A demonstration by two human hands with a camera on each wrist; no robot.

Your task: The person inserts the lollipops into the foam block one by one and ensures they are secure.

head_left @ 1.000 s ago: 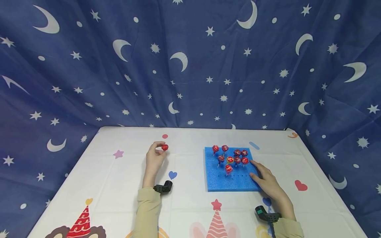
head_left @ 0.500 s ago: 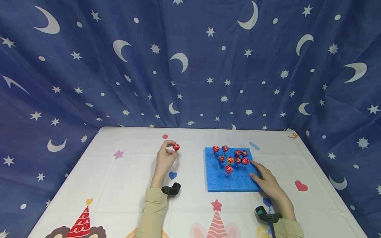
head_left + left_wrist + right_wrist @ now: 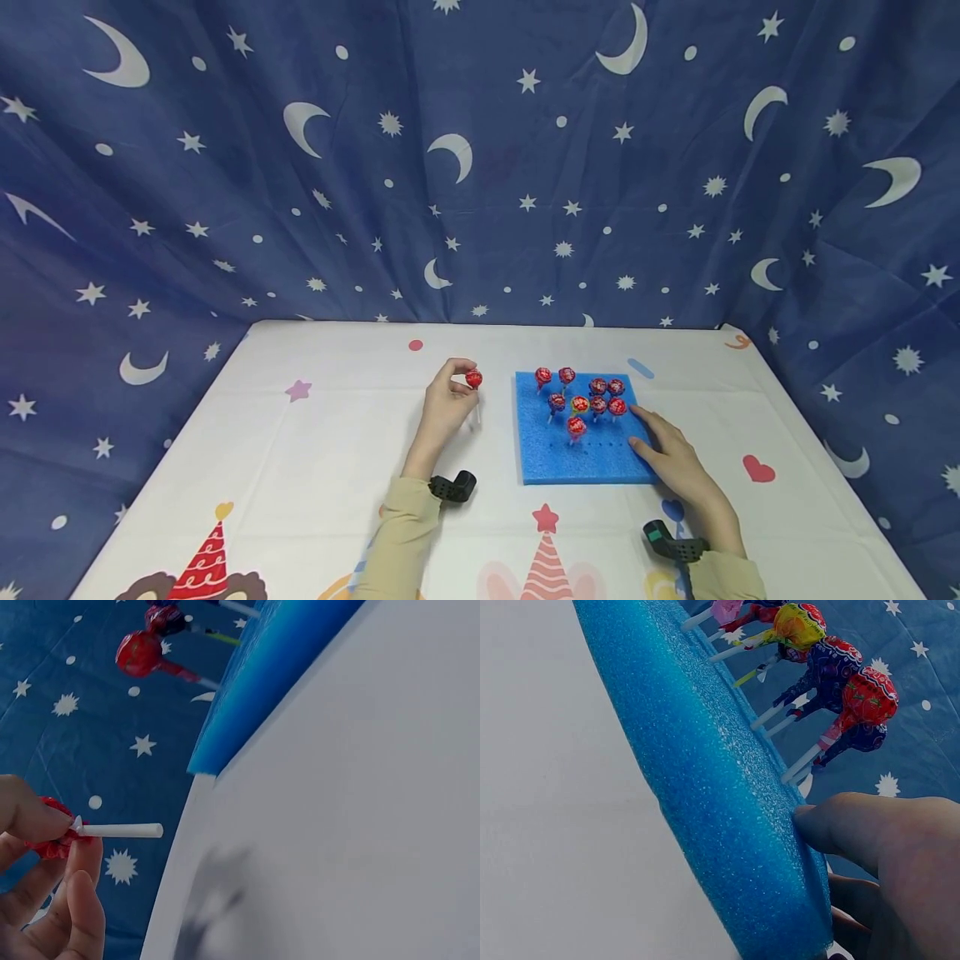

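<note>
My left hand (image 3: 446,408) pinches a red-wrapped lollipop (image 3: 473,378) by its head between thumb and fingers, left of the blue foam block (image 3: 536,458). In the left wrist view, the lollipop's bare white stick (image 3: 124,830) points away from the fingers, with its tip free. Several wrapped lollipops stand upright in the block, among them a yellow-and-red one (image 3: 580,405) and a pink-and-red one (image 3: 576,427). My right hand (image 3: 678,462) rests at the block's right edge. Its thumb (image 3: 832,825) touches the top near that edge, while the other fingers lie along the side, partly hidden.
A row of small holes (image 3: 600,443) shows in the block's front part. The block lies on a white printed tablecloth (image 3: 285,467). Behind the table hangs a blue curtain (image 3: 510,292) with moons and stars.
My left hand has carried the red lollipop rightward across the table, closer to the foam block. The right hand and the block have stayed in place.
</note>
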